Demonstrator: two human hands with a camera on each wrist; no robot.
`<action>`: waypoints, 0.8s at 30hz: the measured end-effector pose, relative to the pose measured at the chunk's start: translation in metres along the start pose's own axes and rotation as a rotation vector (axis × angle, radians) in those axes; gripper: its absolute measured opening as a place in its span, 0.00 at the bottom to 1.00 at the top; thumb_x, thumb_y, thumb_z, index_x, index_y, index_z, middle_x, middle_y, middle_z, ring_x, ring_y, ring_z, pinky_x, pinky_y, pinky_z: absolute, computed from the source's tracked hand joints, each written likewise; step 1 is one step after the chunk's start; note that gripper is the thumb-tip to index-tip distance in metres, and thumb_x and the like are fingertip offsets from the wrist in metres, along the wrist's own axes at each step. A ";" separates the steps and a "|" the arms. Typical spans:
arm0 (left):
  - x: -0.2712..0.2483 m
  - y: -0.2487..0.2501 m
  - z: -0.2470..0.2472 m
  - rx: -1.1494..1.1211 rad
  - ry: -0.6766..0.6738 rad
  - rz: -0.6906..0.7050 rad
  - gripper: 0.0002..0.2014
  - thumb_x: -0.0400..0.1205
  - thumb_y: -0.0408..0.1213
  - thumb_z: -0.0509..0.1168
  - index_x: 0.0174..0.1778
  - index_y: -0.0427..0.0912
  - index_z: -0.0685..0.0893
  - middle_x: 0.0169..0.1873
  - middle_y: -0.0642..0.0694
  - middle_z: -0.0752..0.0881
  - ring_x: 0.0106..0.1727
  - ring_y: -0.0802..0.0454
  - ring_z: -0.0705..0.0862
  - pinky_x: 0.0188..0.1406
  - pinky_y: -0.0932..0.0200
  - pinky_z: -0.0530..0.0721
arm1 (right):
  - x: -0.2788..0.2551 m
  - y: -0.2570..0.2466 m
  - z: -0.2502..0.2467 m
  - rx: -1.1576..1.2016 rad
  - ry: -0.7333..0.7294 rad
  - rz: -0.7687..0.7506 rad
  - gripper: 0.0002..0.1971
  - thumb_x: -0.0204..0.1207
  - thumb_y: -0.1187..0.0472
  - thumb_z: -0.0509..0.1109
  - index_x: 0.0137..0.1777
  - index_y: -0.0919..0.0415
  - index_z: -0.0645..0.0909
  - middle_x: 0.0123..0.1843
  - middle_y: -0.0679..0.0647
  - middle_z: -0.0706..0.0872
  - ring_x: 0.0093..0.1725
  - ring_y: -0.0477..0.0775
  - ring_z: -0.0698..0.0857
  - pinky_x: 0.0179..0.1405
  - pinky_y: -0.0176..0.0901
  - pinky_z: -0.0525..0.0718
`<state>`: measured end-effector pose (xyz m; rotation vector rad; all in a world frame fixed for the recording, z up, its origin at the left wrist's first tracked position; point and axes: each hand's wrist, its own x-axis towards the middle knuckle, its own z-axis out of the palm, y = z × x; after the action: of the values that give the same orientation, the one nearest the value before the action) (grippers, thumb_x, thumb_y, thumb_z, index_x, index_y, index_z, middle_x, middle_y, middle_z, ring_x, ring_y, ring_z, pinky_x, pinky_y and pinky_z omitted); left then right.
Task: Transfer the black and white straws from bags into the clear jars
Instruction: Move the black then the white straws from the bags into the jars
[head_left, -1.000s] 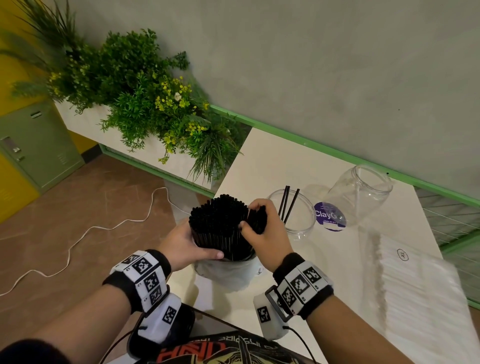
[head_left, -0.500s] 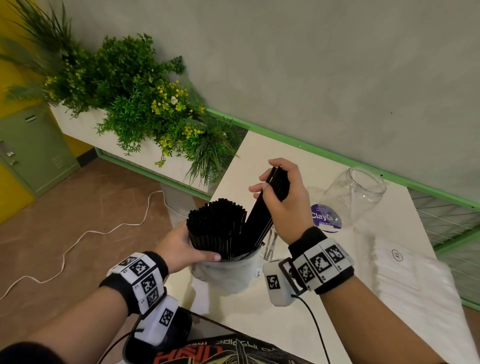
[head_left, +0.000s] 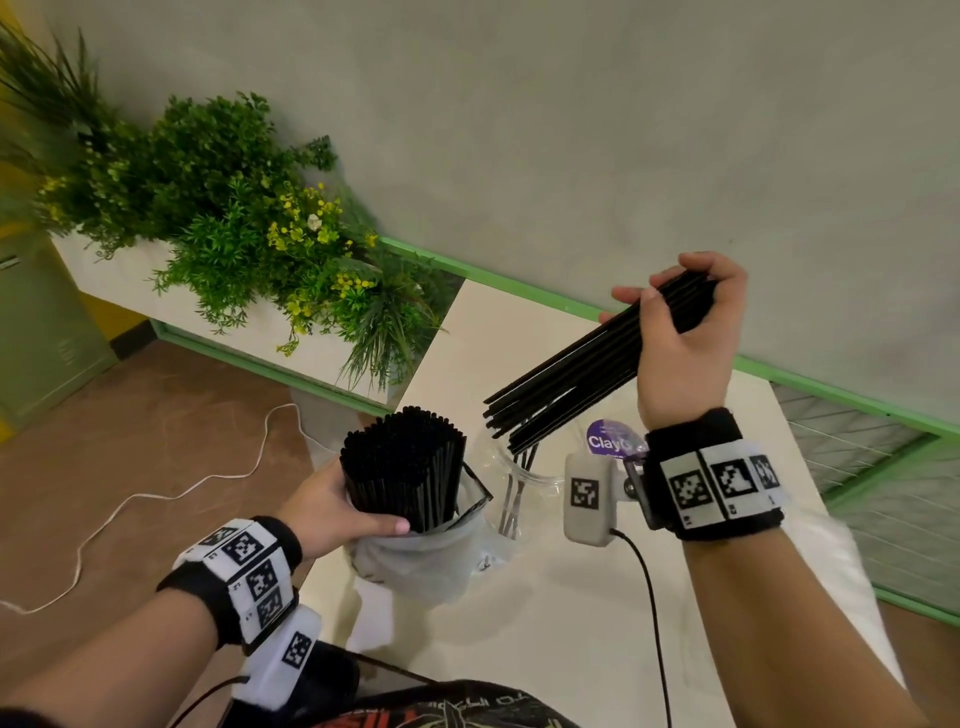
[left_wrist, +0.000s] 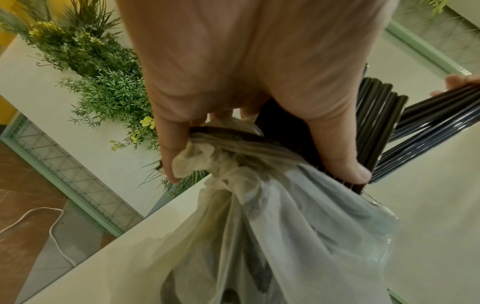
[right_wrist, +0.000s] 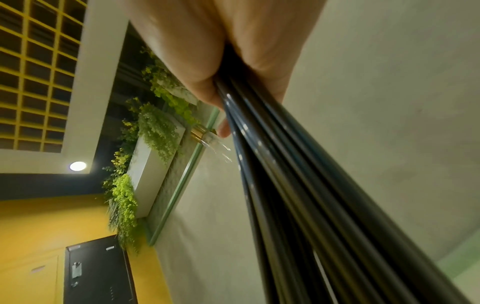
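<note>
My left hand (head_left: 337, 512) grips a thick upright bundle of black straws (head_left: 402, 467) that stands in a clear plastic bag (head_left: 421, 558) on the white table (head_left: 519, 623); the left wrist view shows the fingers (left_wrist: 337, 156) curled round the bundle and the bag's neck (left_wrist: 233, 168). My right hand (head_left: 680, 332) holds a smaller handful of black straws (head_left: 582, 374) raised and slanted, its lower ends above a clear jar (head_left: 524, 467) that holds a few black straws. The same handful (right_wrist: 298, 185) fills the right wrist view. A second clear jar with a purple label (head_left: 608, 441) lies mostly hidden behind my right wrist.
A planter of green plants (head_left: 234, 223) stands at the table's far left end. A green-trimmed wall (head_left: 571, 130) runs behind the table. A white bag of white straws (head_left: 841, 561) lies right of my right forearm. A white cord (head_left: 156, 493) trails on the brown floor.
My right hand has pulled a handful of black straws out of the bundle, lifted it up and to the right, and tilted it over the jar. The left hand kept its grip on the bundle.
</note>
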<state>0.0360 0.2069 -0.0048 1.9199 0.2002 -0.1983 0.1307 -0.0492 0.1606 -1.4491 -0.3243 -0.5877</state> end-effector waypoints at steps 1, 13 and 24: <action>0.000 0.000 0.000 -0.004 0.000 0.002 0.44 0.37 0.67 0.81 0.49 0.69 0.71 0.51 0.66 0.79 0.53 0.70 0.77 0.49 0.70 0.74 | 0.001 -0.001 -0.001 -0.026 0.018 -0.041 0.17 0.79 0.77 0.58 0.56 0.53 0.69 0.49 0.56 0.74 0.48 0.59 0.88 0.45 0.58 0.89; 0.003 -0.004 0.000 0.039 0.001 -0.032 0.40 0.43 0.62 0.80 0.51 0.68 0.73 0.54 0.63 0.82 0.59 0.59 0.80 0.58 0.61 0.76 | -0.032 0.080 -0.005 -0.446 -0.017 -0.190 0.18 0.77 0.75 0.61 0.56 0.51 0.76 0.56 0.42 0.71 0.53 0.49 0.82 0.52 0.59 0.86; 0.005 -0.007 0.001 0.017 0.032 -0.041 0.33 0.59 0.40 0.85 0.50 0.67 0.72 0.54 0.64 0.80 0.57 0.60 0.79 0.58 0.62 0.74 | -0.066 0.142 -0.004 -0.695 -0.364 0.036 0.12 0.75 0.73 0.68 0.56 0.60 0.82 0.56 0.52 0.80 0.53 0.41 0.76 0.55 0.17 0.69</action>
<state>0.0394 0.2084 -0.0132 1.9377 0.2595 -0.1972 0.1551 -0.0386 0.0064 -2.2380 -0.3976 -0.4176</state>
